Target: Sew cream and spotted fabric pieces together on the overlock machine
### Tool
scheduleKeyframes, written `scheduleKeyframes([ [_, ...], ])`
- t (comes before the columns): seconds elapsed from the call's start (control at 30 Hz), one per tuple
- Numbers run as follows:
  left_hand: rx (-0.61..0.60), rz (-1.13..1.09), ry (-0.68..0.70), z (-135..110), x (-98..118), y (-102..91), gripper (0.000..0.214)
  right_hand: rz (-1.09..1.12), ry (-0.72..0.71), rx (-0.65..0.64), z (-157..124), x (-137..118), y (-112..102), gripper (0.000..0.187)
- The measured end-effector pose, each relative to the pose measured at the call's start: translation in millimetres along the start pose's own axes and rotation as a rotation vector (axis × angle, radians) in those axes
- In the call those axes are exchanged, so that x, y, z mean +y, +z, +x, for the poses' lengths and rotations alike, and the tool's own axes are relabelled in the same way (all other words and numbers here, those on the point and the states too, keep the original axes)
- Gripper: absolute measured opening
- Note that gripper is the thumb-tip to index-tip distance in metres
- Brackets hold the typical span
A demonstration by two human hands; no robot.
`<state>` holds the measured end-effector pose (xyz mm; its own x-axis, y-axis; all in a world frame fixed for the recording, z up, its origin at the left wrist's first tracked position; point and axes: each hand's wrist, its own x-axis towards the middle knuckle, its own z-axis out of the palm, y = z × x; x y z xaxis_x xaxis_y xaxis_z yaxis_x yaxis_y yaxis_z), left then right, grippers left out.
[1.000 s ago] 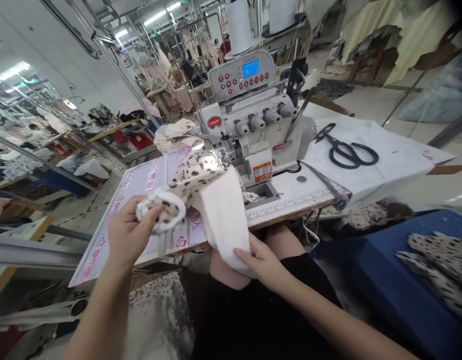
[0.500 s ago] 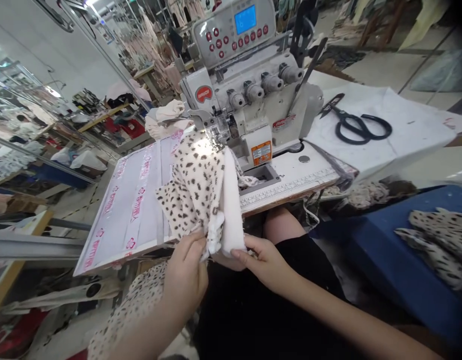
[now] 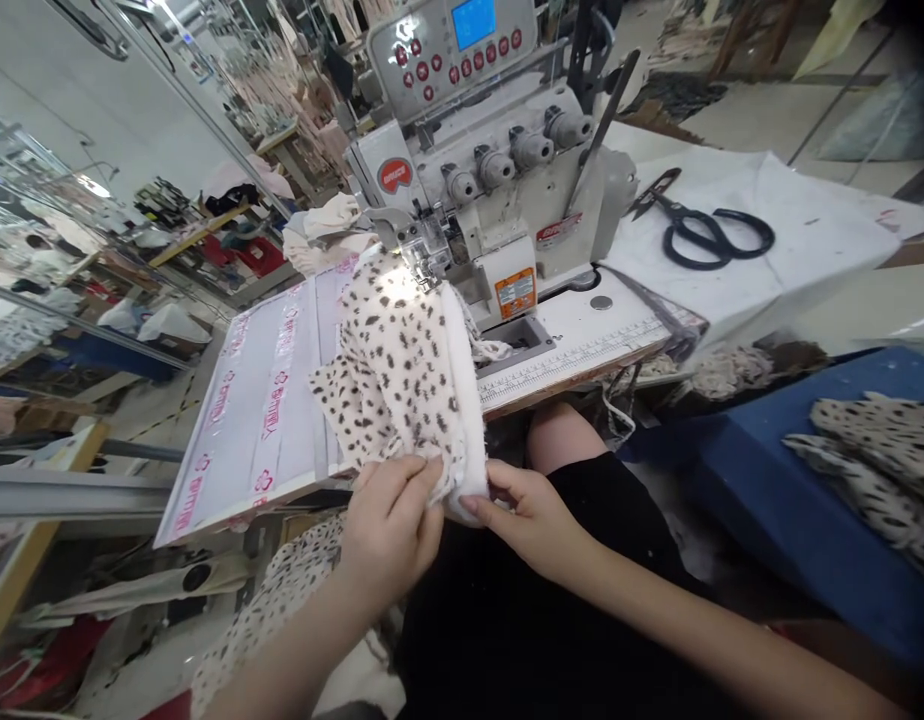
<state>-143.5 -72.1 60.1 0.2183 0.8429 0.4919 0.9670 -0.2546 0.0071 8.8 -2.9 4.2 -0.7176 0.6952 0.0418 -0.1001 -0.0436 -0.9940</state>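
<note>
1. An overlock sewing machine (image 3: 462,170) stands on the work surface (image 3: 582,345)
2. Leopard-spotted fabric (image 3: 394,370) with a white band (image 3: 466,400) lies over a printed board (image 3: 259,400), its top end at the presser foot (image 3: 424,250)
3. The left hand (image 3: 391,525) pinches the gathered fabric; the right hand (image 3: 526,510) pinches the band's lower end
4. The step looks like lining up the edge; steady guiding seems called for

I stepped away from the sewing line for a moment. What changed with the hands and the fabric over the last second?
The left hand came down and right to beside the right hand, bringing the spotted fabric with it, now spread up to the presser foot. The right hand still pinches the white band. The black scissors stayed on their white cloth.
</note>
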Motion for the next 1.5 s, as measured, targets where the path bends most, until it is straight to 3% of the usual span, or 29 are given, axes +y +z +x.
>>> scheduleKeyframes([
  [0.2,-0.113,0.032,-0.026,-2,8,-8.9,0.037,-0.007,-0.059,0.018,-4,-2,-1,0.011],
  [0.33,-0.122,-0.003,-0.131,-14,9,-12.4,0.036,0.073,0.034,0.015,-9,6,1,0.011],
  [0.5,0.041,0.02,-0.429,-41,11,-14.0,0.025,0.191,0.133,-0.013,-12,16,3,0.021],
  [0.6,0.242,0.08,-0.564,-45,12,-22.0,0.027,0.183,0.141,-0.037,-13,14,4,0.018],
  [0.67,0.234,0.067,-0.51,-39,12,-29.6,0.018,0.168,0.122,-0.053,-14,10,5,0.015],
  [0.8,-0.151,-0.039,-0.044,-22,16,-33.6,0.006,0.207,0.096,-0.139,-21,2,8,0.017],
  [0.9,-0.163,-0.03,0.089,-22,20,-24.1,0.022,0.195,0.07,-0.179,-28,0,8,0.02],
  [1.07,-0.124,-0.105,-0.001,-35,28,-13.9,0.021,0.011,0.032,-0.151,-42,0,3,0.01],
  [1.27,-0.09,-0.124,-0.191,-36,44,-15.9,0.021,-0.152,-0.017,-0.097,-50,-7,2,0.017],
  [1.43,-0.002,-0.201,-0.417,-46,53,-9.3,0.021,-0.021,0.05,-0.116,-54,-6,4,0.013],
  [1.5,0.019,-0.223,-0.429,-50,53,-7.2,0.019,0.098,0.126,-0.133,-57,-3,5,0.016],
])
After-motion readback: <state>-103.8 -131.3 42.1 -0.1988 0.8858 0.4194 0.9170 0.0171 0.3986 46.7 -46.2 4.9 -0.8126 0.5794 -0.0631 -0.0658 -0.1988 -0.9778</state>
